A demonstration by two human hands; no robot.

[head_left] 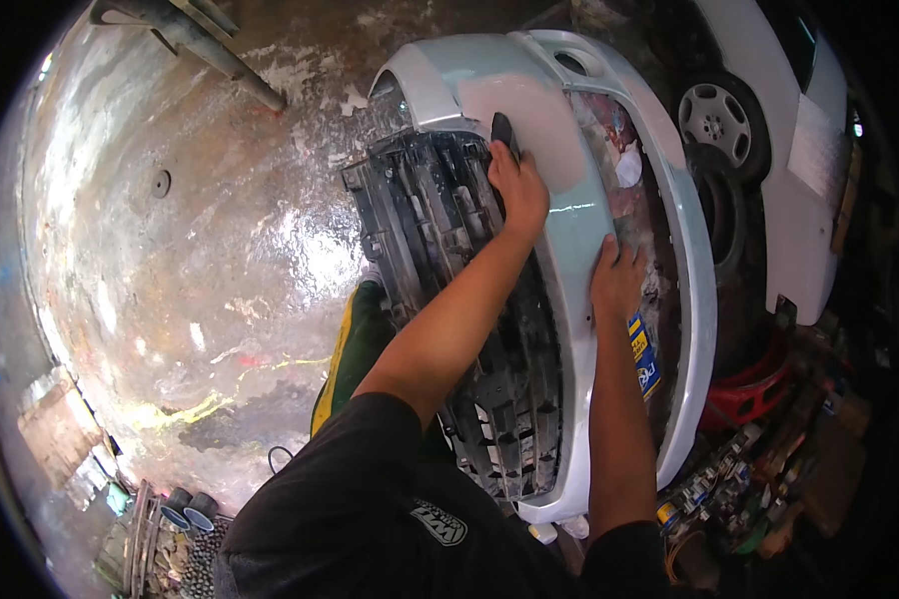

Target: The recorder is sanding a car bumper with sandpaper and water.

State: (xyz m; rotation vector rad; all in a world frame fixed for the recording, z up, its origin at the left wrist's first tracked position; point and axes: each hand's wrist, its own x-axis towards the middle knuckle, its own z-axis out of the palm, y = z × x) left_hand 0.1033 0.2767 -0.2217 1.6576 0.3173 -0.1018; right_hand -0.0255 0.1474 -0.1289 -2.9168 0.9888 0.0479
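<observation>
A car bumper (577, 230), patched in pale grey and pinkish primer, stretches before me from far to near. My left hand (521, 193) is closed on a black sanding block (503, 132), which touches the bumper at the border of the pinkish patch (539, 125). Its lower fingers are partly hidden. On the bumper's right inner edge lies my right hand (617, 282), fingers apart, with no tool in it. Left of the painted shell runs the black slatted grille (420, 200), partly covered by my left forearm.
A white car body (804, 230) and a wheel (716, 125) stand at the right, with a loose tyre (717, 205) below. A red part (749, 384) and clutter lie lower right. A metal stand leg (220, 60) crosses the upper left. The concrete floor (230, 270) looks shiny.
</observation>
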